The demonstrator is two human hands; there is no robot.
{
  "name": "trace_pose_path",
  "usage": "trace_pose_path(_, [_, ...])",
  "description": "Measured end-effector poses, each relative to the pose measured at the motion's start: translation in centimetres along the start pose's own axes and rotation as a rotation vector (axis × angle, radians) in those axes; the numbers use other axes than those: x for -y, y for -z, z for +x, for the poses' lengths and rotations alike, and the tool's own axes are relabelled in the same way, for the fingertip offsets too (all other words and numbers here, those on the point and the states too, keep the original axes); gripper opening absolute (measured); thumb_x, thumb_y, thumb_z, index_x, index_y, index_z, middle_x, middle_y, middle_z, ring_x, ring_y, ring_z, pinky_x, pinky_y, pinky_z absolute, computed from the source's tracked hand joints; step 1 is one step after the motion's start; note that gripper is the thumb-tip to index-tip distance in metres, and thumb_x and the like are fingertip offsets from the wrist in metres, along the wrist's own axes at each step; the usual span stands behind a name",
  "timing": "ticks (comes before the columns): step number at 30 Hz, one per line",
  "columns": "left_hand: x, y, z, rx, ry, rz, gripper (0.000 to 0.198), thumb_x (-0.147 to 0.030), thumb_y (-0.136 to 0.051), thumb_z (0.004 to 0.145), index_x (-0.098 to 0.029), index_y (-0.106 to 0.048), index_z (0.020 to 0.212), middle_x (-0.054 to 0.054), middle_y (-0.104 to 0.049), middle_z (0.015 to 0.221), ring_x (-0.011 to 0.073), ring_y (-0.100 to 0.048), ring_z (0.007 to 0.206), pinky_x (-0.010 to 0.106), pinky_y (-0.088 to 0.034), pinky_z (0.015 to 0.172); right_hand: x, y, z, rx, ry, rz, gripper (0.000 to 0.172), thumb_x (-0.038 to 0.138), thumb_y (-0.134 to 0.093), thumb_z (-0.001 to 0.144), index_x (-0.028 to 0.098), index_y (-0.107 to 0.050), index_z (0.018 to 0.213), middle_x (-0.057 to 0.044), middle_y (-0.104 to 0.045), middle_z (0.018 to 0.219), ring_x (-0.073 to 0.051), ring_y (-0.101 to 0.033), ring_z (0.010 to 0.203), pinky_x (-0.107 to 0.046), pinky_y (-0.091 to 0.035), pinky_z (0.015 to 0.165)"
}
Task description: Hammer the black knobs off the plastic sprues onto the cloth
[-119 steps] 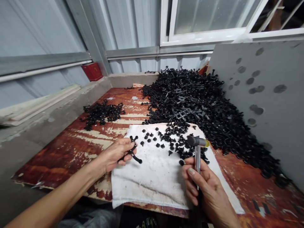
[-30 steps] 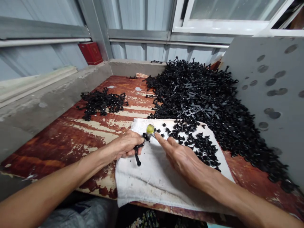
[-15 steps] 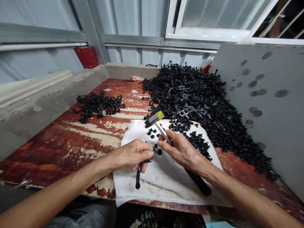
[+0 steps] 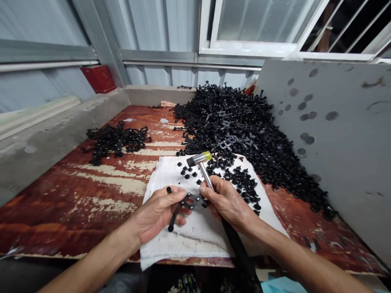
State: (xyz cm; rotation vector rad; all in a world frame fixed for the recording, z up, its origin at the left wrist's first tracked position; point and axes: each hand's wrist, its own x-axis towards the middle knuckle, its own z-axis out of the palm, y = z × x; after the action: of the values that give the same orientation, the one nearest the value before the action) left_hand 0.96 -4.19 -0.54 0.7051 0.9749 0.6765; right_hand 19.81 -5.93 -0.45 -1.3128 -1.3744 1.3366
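My left hand (image 4: 157, 211) is closed on a black cross-shaped plastic piece (image 4: 180, 205) over a white cloth (image 4: 195, 232). My right hand (image 4: 226, 201) grips a small hammer (image 4: 203, 167) by its metal shaft; its fingertips also touch the right end of the cross-shaped piece. The hammer's head, black at one end and yellow at the other, sticks up above the cloth. Several small black caps (image 4: 244, 183) lie scattered on the cloth beyond both hands.
A big heap of black plastic parts (image 4: 244, 130) fills the back right of the worn red wooden board (image 4: 76, 195). A smaller pile (image 4: 114, 140) lies at the left. A grey panel (image 4: 336, 134) stands on the right, a red box (image 4: 99, 78) by the wall.
Both hands have drawn nearer to me on the cloth. The left hand has turned the cross-shaped piece flatter. The hammer head has dropped a little, and the view has shifted right.
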Motion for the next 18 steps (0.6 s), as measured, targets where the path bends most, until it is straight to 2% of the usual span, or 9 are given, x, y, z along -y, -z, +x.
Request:
trace_pose_path(4, [-0.3,-0.6,0.1,-0.098,-0.020,-0.161,0.024,-0.019,-0.075,0.070,-0.014,-0.063,0.089,0.004,-0.067,0.075,0.0148,-0.062,0.060,0.022,-0.050,0.043,0.1,-0.5,0.1,0.026,0.005,0.017,0.017,0.034,-0.052,0.085,0.022,-0.046,0.075,0.012,-0.039,0.047,-0.007,-0.033,0.033,-0.019,-0.026,0.034])
trace_pose_path(9, [0.3,-0.8,-0.3,0.068,0.076,-0.094,0.021,-0.023,-0.078,0.070,-0.011,-0.066,0.082,0.008,-0.070,0.076,0.0145,-0.064,0.057,0.022,-0.053,0.044,0.1,-0.9,0.6,0.031,0.006,0.005,0.015,0.030,-0.054,0.085,0.022,-0.046,0.075,0.012,-0.039,0.046,-0.006,-0.032,0.032,-0.018,-0.025,0.033])
trace_pose_path(13, [0.0,-0.7,0.3,-0.033,0.029,-0.020,0.016,-0.016,-0.078,0.068,-0.012,-0.063,0.073,0.002,-0.066,0.060,0.0078,-0.054,0.040,0.014,-0.039,0.032,0.2,-0.8,0.6,0.043,-0.008,-0.015,0.013,0.029,-0.054,0.086,0.021,-0.050,0.077,0.011,-0.040,0.046,-0.006,-0.032,0.033,-0.018,-0.024,0.032])
trace_pose_path(16, [-1.5,-0.3,1.5,-0.088,0.018,0.089,0.012,-0.012,-0.071,0.075,-0.010,-0.061,0.068,0.003,-0.066,0.056,0.0029,-0.041,0.029,0.011,-0.027,0.025,-0.1,-0.1,-0.4,0.008,-0.027,-0.027,0.017,0.036,-0.052,0.088,0.020,-0.053,0.081,0.011,-0.038,0.049,-0.007,-0.033,0.036,-0.017,-0.026,0.032])
trace_pose_path(18, [-2.6,0.1,2.3,-0.130,0.022,0.127,0.017,-0.009,-0.064,0.080,-0.010,-0.058,0.065,0.005,-0.068,0.057,0.0012,-0.036,0.026,0.010,-0.022,0.024,-0.5,0.3,-1.4,-0.021,-0.049,-0.013,0.023,0.042,-0.052,0.088,0.020,-0.053,0.081,0.010,-0.038,0.051,-0.006,-0.033,0.038,-0.016,-0.029,0.033])
